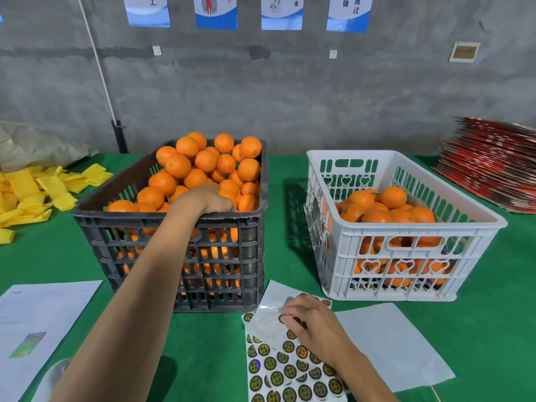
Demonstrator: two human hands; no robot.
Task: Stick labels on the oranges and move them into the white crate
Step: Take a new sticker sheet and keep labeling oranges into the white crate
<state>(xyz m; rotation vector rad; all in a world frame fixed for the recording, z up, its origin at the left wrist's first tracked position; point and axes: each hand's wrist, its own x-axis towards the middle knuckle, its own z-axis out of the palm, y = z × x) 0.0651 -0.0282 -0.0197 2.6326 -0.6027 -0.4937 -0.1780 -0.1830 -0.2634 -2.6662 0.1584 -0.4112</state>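
Open green table [278, 227] forms a clear lane between the black crate [174, 256] and the white crate [406, 265]. The black crate is heaped with oranges [203, 163] above its rim, highest toward the back; the left hand [207, 200] reaches in over the near rim. The white crate is part filled, with free room above its fruit along the near and right walls. In front, the label sheet [290, 369] under the right hand [313, 326] and a blank sheet [400, 343] cover the table. Yellow sleeves [43, 192] crowd the left, red cartons [493, 169] the right.
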